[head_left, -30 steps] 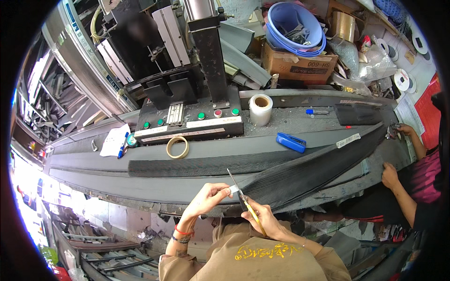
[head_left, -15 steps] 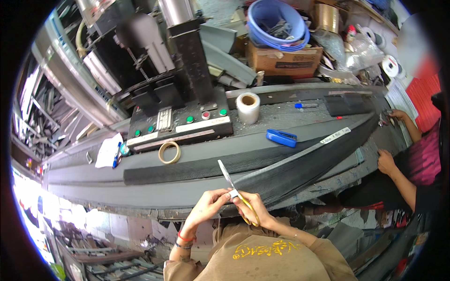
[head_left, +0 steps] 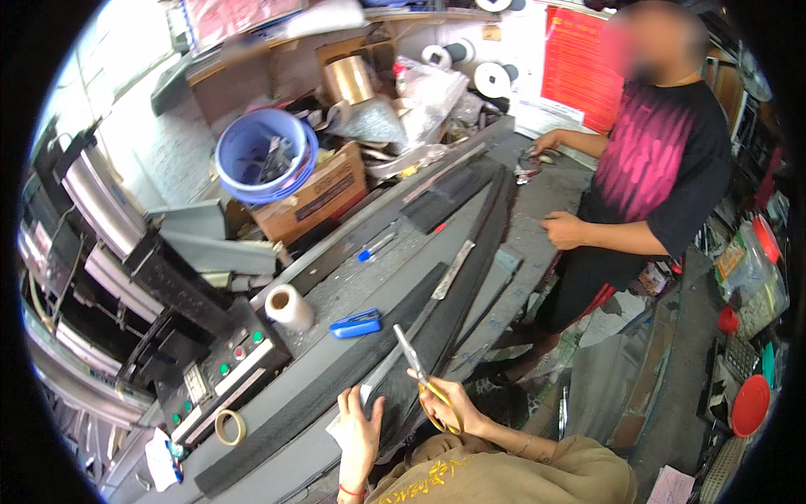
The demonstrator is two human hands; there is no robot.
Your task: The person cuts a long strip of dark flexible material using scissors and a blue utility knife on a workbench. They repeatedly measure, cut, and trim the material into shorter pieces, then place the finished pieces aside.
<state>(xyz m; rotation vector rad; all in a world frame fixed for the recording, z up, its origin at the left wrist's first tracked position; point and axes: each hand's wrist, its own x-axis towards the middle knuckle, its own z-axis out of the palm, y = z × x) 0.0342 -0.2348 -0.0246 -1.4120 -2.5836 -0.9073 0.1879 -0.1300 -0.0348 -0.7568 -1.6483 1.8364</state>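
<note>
- Right now, from the head view, one person's two hands come up from the lower edge over a long grey workbench (head_left: 353, 298).
- One pair of scissors (head_left: 420, 376) with yellow handles sits in the right hand (head_left: 453, 407); the fingers are clenched through the handles, and the blades point up and away, slightly parted, over the dark material.
- One left hand (head_left: 359, 433) lies flat with fingers spread, pressing a small white piece (head_left: 340, 420) down onto the end of the black strip (head_left: 336, 378); it grasps nothing, only holds it down.
- Two long dark strips run the bench lengthwise: the black textured one under the left hand, and a second curved dark panel (head_left: 470, 260) just beside it, under the scissor blades.
- One blue box cutter (head_left: 356, 324) rests on the bench near one white tape roll (head_left: 289, 307) standing on end.
- One tan tape ring (head_left: 229, 427) lies flat by a control panel (head_left: 220, 370) with several green buttons.
- One blue marker (head_left: 375, 247) and one metal ruler (head_left: 453, 269) lie farther along.
- One blue bucket (head_left: 264, 155) stands on one cardboard box (head_left: 315, 195).
- One co-worker in a pink-and-black shirt (head_left: 655, 160) stands at the far end, both hands near the bench, well apart from the scissors.
</note>
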